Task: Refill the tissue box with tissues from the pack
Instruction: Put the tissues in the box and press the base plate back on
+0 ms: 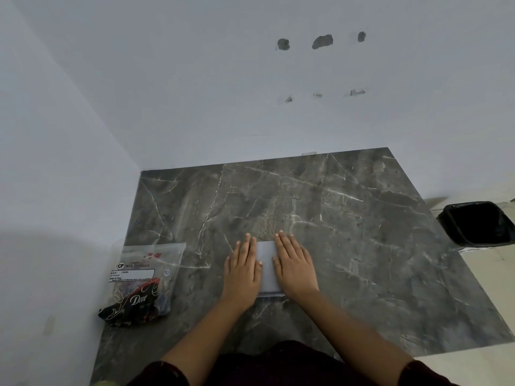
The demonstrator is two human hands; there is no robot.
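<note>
A flat stack of white tissues (267, 267) lies on the dark marble table (348, 232), near its front middle. My left hand (242, 270) rests palm down on the stack's left side, fingers straight and together. On the stack's right side my right hand (295, 264) lies flat in the same way. At the table's left edge sits a clear plastic tissue pack (145, 270), and under its near end lies a black box with "Dove" printed on it (133, 305). The pack covers part of the box.
White walls close off the table on the left and at the back. A black bin with a bag liner (478, 222) stands on the light floor beyond the table's right edge. My dark clothing shows at the bottom of the view.
</note>
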